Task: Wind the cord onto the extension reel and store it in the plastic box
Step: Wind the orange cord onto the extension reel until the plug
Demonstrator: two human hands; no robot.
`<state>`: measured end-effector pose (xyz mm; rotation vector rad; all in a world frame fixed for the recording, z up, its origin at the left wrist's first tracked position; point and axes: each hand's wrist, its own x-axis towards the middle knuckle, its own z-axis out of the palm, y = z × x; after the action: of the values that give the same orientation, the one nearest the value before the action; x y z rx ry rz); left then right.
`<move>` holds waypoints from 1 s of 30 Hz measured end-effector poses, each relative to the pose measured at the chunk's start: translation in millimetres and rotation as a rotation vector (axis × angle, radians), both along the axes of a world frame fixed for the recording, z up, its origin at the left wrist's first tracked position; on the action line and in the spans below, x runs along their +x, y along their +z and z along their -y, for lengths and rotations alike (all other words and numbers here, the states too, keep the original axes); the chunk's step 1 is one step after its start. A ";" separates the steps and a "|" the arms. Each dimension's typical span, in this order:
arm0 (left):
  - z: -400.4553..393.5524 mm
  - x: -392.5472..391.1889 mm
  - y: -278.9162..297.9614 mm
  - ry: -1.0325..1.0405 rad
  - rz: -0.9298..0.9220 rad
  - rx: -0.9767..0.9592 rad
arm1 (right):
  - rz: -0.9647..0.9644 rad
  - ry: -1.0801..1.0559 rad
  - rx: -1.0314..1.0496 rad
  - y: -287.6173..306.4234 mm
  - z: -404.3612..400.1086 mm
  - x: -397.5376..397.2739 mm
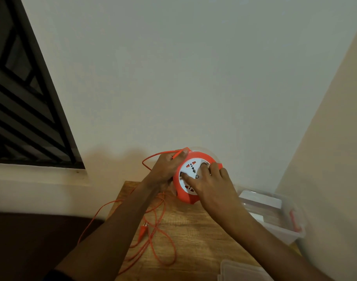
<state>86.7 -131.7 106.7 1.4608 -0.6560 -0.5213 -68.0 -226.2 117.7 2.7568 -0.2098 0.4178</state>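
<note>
An orange extension reel (184,196) with a white socket face is held up above the far end of the wooden table (193,230). My left hand (165,169) grips the reel's left rim, with the orange cord (163,238) passing under its fingers. My right hand (210,183) lies on the white face, thumb and fingertips pressed into its recesses. Loose cord loops over the table and off its left edge, and the two-pin plug (142,231) lies on the wood. A clear plastic box (283,226) with an orange latch stands at the right.
A clear lid (240,270) lies at the table's near right corner. Pale walls close in behind and to the right. A dark barred window (21,98) is at the left, with a dark surface below it.
</note>
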 end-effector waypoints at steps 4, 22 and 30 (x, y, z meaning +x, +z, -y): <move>-1.0 1.2 -4.7 0.009 0.001 0.031 | -0.081 0.027 -0.074 -1.4 7.2 4.8; 1.4 -1.9 7.0 0.036 -0.134 -0.151 | 0.286 -0.051 0.695 16.3 -4.3 -12.4; 1.7 -6.7 1.4 0.005 -0.026 -0.073 | 0.147 0.034 0.241 1.5 -3.8 -6.5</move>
<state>79.9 -133.4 108.1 1.3851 -0.6447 -0.5071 -74.5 -222.4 119.2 2.9696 -0.2655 0.6435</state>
